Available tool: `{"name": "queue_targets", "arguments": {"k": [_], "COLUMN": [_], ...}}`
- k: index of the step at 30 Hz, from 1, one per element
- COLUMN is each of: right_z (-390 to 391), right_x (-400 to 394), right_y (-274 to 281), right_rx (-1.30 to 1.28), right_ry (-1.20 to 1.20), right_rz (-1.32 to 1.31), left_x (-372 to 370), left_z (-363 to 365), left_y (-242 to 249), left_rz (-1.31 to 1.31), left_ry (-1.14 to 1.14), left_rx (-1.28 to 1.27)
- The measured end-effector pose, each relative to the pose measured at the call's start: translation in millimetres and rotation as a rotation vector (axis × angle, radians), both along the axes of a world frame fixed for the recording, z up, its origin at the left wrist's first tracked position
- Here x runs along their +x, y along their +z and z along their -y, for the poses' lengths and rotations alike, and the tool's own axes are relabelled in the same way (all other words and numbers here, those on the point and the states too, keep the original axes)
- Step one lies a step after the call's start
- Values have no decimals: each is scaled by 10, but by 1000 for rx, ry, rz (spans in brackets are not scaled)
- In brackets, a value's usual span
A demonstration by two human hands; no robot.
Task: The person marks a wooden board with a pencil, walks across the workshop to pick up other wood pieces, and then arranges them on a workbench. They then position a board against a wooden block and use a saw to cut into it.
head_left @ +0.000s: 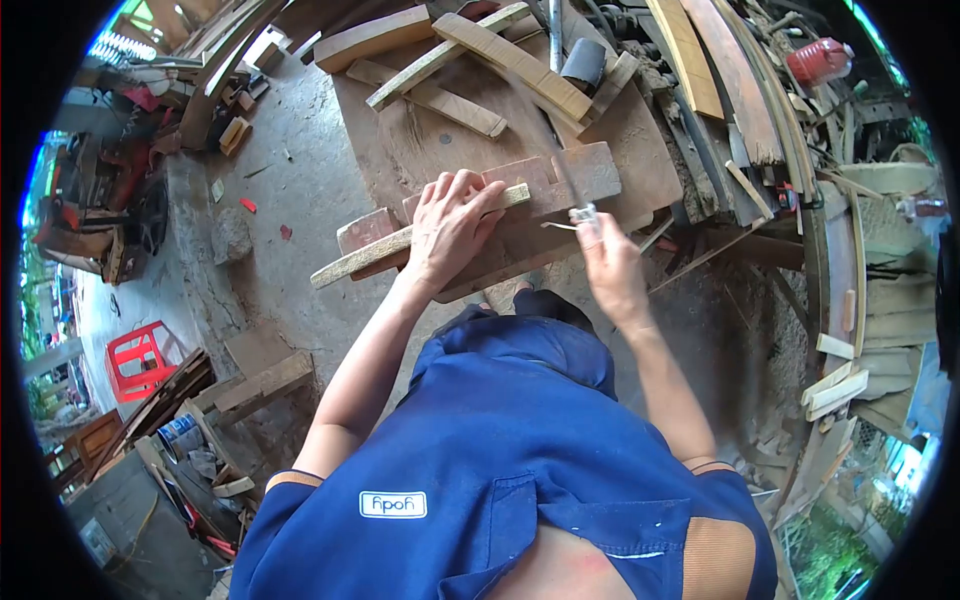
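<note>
My left hand (447, 225) lies over a narrow wooden strip (365, 257), fingers curled across it, pressing it along reddish wooden blocks (590, 172) on the low work board. The strip runs slanted, its lower end jutting out past the board's left side. In my right hand (612, 265), closed round its pale handle end, is a long thin-bladed tool (568, 182). Its blade is smeared by motion and points away from me, just right of the strip's upper end. A thin curved piece (558, 226) sticks out left of my right fingers.
Several planks (515, 65) lie crossed at the board's far side, beside a dark cylinder (585, 65). Long timbers (735, 80) and scrap are stacked at the right, near a red plastic jug (820, 63). A red stool (140, 362) and more offcuts (265, 385) are at the left.
</note>
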State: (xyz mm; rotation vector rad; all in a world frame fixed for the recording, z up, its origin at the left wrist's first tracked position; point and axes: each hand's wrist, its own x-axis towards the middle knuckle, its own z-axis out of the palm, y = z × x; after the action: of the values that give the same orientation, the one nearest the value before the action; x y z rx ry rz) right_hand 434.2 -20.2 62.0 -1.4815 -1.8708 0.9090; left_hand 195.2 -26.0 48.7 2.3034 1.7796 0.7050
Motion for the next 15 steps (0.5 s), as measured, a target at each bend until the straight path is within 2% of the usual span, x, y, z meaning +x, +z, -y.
{"name": "queue_targets", "arguments": {"k": [2,5,9,15], "right_z": [156,326,417,470], "right_x": [-230,-436,-538,-608], "right_y": [29,-59,-80,-122], "right_rx": [59,278,278,247], "right_ry": [11,-7,-61,-65], "right_rz": [101,282,488,623], "left_x": [35,51,35,32], "left_z": [-27,-32,-31,-34], "left_y": [-81,-94,-88,-138], "left_rz": [-5,4,-13,7], "left_ry": [6,11,12,-3], "left_rx": [26,42,59,58]}}
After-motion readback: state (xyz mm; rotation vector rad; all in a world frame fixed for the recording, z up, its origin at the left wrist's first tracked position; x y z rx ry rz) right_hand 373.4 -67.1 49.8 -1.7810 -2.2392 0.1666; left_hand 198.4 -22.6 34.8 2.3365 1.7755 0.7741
